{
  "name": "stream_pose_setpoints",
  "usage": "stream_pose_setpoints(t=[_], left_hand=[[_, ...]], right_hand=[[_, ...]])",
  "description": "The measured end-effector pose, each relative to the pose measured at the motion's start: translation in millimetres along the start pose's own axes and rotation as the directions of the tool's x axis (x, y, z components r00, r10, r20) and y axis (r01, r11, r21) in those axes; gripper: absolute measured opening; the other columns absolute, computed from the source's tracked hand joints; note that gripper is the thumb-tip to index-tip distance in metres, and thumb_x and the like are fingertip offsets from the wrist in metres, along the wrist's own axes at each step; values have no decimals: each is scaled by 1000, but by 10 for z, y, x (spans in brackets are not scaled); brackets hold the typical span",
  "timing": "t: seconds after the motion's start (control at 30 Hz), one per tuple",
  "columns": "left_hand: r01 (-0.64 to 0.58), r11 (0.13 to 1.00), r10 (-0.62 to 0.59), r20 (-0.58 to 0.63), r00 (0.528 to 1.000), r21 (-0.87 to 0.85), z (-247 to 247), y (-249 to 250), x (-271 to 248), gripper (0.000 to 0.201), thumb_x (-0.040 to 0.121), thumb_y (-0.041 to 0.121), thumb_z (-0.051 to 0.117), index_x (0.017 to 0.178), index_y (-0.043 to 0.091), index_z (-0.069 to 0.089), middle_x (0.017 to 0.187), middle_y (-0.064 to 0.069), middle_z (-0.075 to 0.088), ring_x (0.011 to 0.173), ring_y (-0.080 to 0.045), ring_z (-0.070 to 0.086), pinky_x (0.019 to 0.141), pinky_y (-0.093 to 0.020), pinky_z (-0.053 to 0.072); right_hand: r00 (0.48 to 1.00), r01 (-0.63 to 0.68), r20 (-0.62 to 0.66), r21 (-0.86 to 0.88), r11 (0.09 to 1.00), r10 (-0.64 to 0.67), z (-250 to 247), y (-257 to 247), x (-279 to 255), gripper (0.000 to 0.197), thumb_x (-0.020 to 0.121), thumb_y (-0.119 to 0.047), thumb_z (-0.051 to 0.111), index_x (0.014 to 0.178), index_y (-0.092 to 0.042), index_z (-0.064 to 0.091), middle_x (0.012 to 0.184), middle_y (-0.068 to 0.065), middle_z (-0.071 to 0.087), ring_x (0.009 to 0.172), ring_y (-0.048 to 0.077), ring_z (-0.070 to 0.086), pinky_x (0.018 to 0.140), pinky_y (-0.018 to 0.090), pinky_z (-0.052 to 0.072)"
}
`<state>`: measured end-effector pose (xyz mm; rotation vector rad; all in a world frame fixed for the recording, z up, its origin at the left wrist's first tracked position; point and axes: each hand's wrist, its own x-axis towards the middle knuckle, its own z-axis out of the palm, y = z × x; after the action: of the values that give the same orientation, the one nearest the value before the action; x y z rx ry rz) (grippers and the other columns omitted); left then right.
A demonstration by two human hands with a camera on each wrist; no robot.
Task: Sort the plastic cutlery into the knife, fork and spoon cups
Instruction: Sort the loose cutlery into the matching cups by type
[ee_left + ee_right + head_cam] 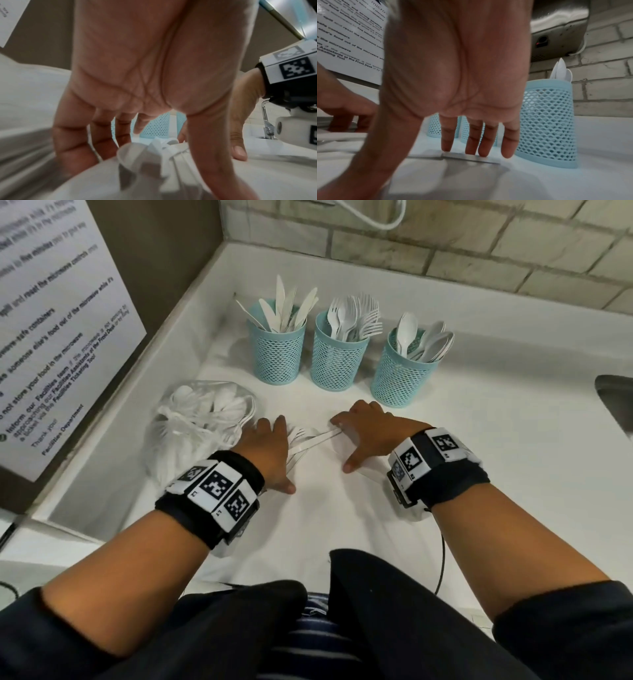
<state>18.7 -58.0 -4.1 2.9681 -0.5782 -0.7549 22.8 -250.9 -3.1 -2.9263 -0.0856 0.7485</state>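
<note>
Three teal mesh cups stand in a row on the white counter: the knife cup, the fork cup and the spoon cup, each holding white cutlery. A few loose white forks lie between my hands. My left hand rests flat over their heads, fingers straight; its wrist view shows white cutlery under the fingers. My right hand has straight fingers whose tips press the handle ends. Neither hand grips anything.
A clear plastic bag of more white cutlery lies left of my left hand. A printed notice covers the left wall, and a brick wall stands behind the cups. A sink edge shows at far right. A steel dispenser hangs above.
</note>
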Motion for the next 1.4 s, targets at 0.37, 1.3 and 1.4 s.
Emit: stream_pose_setpoints(t=[0.37, 1.3, 1.4], left_hand=[[14, 995, -13, 14, 1000, -104, -89, 18, 253, 67, 75, 23, 74, 128, 2, 40, 126, -11, 53, 115, -28, 53, 88, -33, 44], [104, 547, 7, 128, 992, -831, -220, -22, 386, 15, 93, 7, 48, 101, -3, 57, 87, -14, 70, 79, -27, 67, 80, -37, 54], [162, 348, 47, 190, 981, -923, -218, -52, 402, 11, 94, 3, 47, 100, 2, 57, 82, -10, 72, 68, -20, 70, 70, -33, 56]], right_hand=[[992, -28, -120, 108, 994, 41, 58, 48, -49, 27, 78, -32, 73, 85, -15, 53, 91, 0, 53, 83, 17, 48, 59, 23, 35], [977, -112, -37, 749, 653, 209, -111, -30, -64, 24, 96, -9, 45, 75, -6, 55, 82, 16, 67, 64, 23, 64, 63, 30, 55], [970, -144, 9, 830, 539, 245, -141, -82, -62, 16, 97, -7, 40, 85, -6, 50, 73, 9, 60, 59, 18, 58, 48, 21, 51]])
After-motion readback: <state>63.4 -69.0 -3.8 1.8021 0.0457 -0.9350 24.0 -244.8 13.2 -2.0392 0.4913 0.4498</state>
